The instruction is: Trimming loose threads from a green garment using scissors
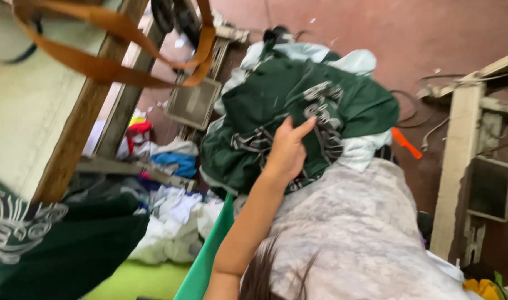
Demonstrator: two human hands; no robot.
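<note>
Green garments (276, 105) with white print sit bundled with pale blue ones on the far end of a grey mottled cloth heap (359, 222). One hand (287, 153) lies flat on the bundle, fingers spread, pressing not gripping; can't tell if it's left or right. Other hand out of view. Another green printed piece (37, 239) at lower left. Scrap pile (176, 222) on the floor beside the heap. Brown strap (98, 66) loops over a wooden post (81, 116). Orange tool (405, 143) just right of the bundle.
</note>
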